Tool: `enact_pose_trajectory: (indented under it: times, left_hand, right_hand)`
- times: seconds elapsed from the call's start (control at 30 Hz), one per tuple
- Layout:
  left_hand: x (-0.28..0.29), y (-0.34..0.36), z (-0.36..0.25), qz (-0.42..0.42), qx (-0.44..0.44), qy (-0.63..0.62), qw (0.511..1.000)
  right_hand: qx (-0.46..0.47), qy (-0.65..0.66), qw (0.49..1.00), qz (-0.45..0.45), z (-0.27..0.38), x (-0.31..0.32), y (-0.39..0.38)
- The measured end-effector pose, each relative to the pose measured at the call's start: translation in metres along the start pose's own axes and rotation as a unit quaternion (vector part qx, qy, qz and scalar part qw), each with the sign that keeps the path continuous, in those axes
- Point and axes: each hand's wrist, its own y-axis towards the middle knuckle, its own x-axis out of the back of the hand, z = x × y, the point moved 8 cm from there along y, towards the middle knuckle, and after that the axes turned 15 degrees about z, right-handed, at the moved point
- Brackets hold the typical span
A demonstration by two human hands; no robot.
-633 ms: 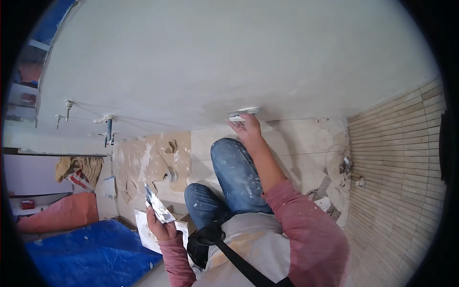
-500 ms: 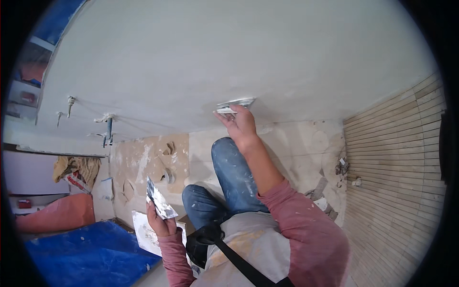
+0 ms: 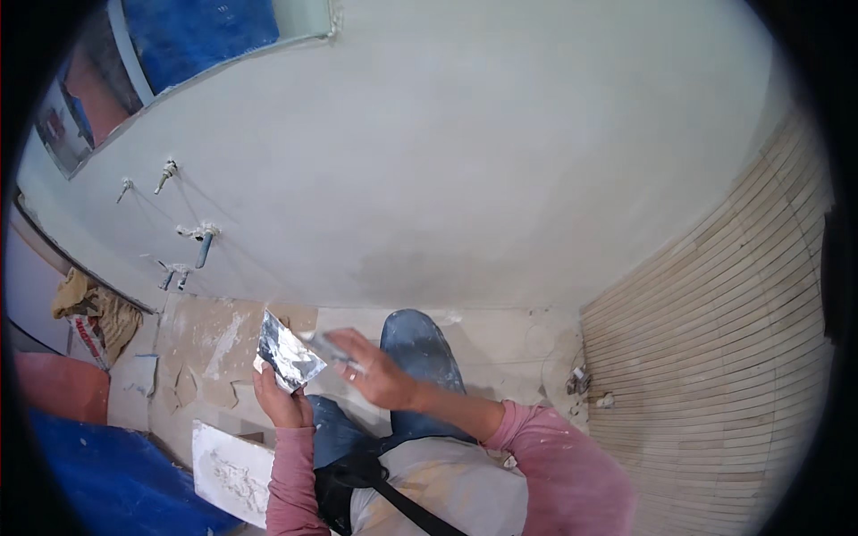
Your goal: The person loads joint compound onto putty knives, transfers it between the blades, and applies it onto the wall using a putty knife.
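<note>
My left hand (image 3: 284,404) grips a shiny metal filling knife (image 3: 291,354) with white filler smeared on its face. Close beside it, my right hand (image 3: 386,379) has its fingers around a second filling knife (image 3: 334,348), blurred by motion. The two blades are near each other; whether they touch, I cannot tell. Both hands are over my bent knees, in front of the pale smooth wall (image 3: 500,161). A darker, damp-looking patch (image 3: 402,268) shows low on that wall.
Pipe stubs (image 3: 205,247) stick out of the wall at left. Tan card (image 3: 201,335) covers part of the floor. A white board (image 3: 234,469) with filler on it lies left of me, near blue sheeting (image 3: 98,482). A wall of narrow tiles (image 3: 697,357) rises at right, with debris (image 3: 579,382) at its foot.
My right hand has left the wall and moved down and left with its filling knife, to the one in my left hand. The view has shifted, showing more of the upper wall opening.
</note>
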Motion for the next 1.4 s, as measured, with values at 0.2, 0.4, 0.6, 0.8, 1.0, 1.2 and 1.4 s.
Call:
enact_pose_trajectory:
  times: [0.2, 0.4, 0.6, 0.8, 1.0, 1.2, 1.4]
  left_hand:
    - [-0.003, -0.015, -0.017, 0.007, -0.062, -0.018, 0.998]
    - [-0.009, -0.017, -0.048, 0.052, -0.132, -0.034, 0.989]
    - [0.010, -0.003, -0.037, 0.015, -0.137, 0.001, 0.990]
    - [0.026, -0.009, -0.035, -0.032, -0.181, 0.058, 0.981]
    - [-0.017, -0.041, -0.088, -0.025, -0.252, 0.263, 0.931]
    - [0.008, -0.010, -0.067, 0.086, -0.001, -0.041, 0.995]
    - [-0.012, 0.002, -0.057, 0.184, 0.075, 0.009, 0.980]
  right_hand:
    - [-0.039, -0.169, 0.981, 0.087, 0.024, -0.023, -0.001]
    - [-0.170, -0.004, 0.985, 0.015, -0.055, -0.016, -0.018]
    - [-0.120, 0.295, 0.943, -0.093, -0.039, -0.013, -0.005]
    - [-0.001, -0.023, 0.998, 0.050, 0.038, -0.037, 0.024]
    - [-0.031, -0.236, 0.962, 0.132, -0.003, -0.026, 0.025]
    - [0.045, -0.340, 0.926, 0.158, 0.042, 0.016, 0.046]
    - [0.220, -0.537, 0.775, 0.249, 0.114, -0.007, 0.057]
